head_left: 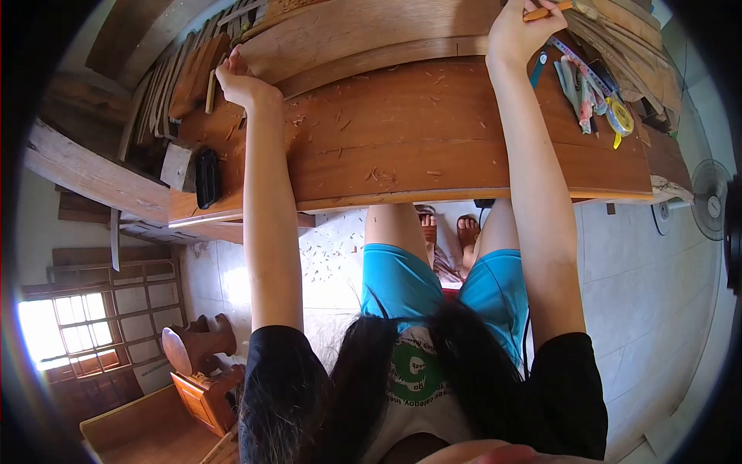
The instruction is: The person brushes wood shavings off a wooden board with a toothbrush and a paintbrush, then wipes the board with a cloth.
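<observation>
A long, curved wooden board (379, 46) lies across the far part of the wooden table (402, 124). My left hand (241, 79) is at the board's left end, its fingers bent against the edge; part of the grip is hidden. At the board's right end, my right hand (522, 35) is closed around an orange pencil (547, 11). A short dark line crosses the board's near edge, left of my right hand. Wood shavings are scattered over the tabletop.
A yellow tape measure (618, 116) with its blade out lies beside a crumpled cloth (583, 97) on the right. Wood strips (618, 46) are stacked behind. At left sit a black case (207, 178), a wood block (179, 165) and more slats (154, 97). A fan (709, 191) stands far right.
</observation>
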Demonstrator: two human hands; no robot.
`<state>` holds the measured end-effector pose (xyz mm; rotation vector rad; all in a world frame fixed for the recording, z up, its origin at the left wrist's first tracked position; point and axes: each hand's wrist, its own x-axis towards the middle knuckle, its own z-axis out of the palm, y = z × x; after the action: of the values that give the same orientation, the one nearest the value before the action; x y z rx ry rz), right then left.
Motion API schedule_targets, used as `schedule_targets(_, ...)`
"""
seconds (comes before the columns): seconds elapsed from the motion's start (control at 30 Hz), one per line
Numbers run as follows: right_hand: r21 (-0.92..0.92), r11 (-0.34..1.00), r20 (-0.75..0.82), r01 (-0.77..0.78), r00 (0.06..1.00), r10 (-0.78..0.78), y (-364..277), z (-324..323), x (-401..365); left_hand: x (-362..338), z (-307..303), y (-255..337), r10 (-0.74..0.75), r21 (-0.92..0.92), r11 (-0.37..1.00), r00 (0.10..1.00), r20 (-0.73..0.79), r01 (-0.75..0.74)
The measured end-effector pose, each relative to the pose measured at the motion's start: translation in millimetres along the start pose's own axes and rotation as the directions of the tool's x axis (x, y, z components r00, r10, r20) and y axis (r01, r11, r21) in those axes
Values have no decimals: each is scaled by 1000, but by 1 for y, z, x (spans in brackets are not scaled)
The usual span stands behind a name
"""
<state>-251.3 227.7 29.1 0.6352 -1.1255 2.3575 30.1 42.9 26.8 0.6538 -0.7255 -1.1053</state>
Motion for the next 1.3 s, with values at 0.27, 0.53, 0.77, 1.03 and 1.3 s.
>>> schedule_targets(0.27,-69,987,-171,-147,976,134,1,-7,10,5,-8,-2,-96,-82,991,990,101,105)
schedule_targets(0.53,168,963,281,210,926,-251,-79,16,8,32,-17,-16,-165,10,986,985,45,165)
schedule_targets(0.77,-13,999,531,-48,846,48,-94,18,-11,36,-20,-16,-252,-6,967,964,83,254)
schedule_targets(1.03,-212,956,117,203,977,-181,-90,-11,42,10,-10,-1,-267,-8,964,963,41,267)
schedule_targets(1.3,-602,590,742,537,649,166,-135,60,32,5,-5,-2,-200,76,978,977,72,194)
